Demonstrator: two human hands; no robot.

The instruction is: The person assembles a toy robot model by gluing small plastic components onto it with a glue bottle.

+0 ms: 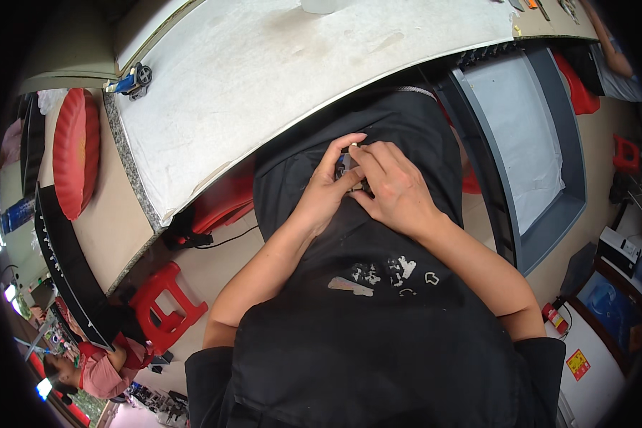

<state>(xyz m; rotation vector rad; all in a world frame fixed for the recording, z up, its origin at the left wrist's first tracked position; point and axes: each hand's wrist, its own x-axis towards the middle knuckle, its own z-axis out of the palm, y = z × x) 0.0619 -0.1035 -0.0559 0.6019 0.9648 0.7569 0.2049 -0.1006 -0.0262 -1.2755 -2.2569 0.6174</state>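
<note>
Above my lap, my left hand (324, 182) and my right hand (397, 187) meet around a small dark object (347, 165) with some shiny and bluish parts. Its kind cannot be made out, as the fingers cover most of it. The left thumb and fingers clasp it from the left. From the right, my other hand's bent fingers and thumb press on it, and a tiny white tip shows by the fingertips. A black apron (378, 342) covers my front and carries a white and silvery printed mark (385, 277), partly worn.
A white-covered table (264, 78) lies ahead, with a small blue thing with black wheels (132, 80) at its left end. On the right stands an open grey drawer (574, 192). A red stool (165, 307) and a seated person (103, 374) are at lower left; another person's arm (617, 60) shows upper right.
</note>
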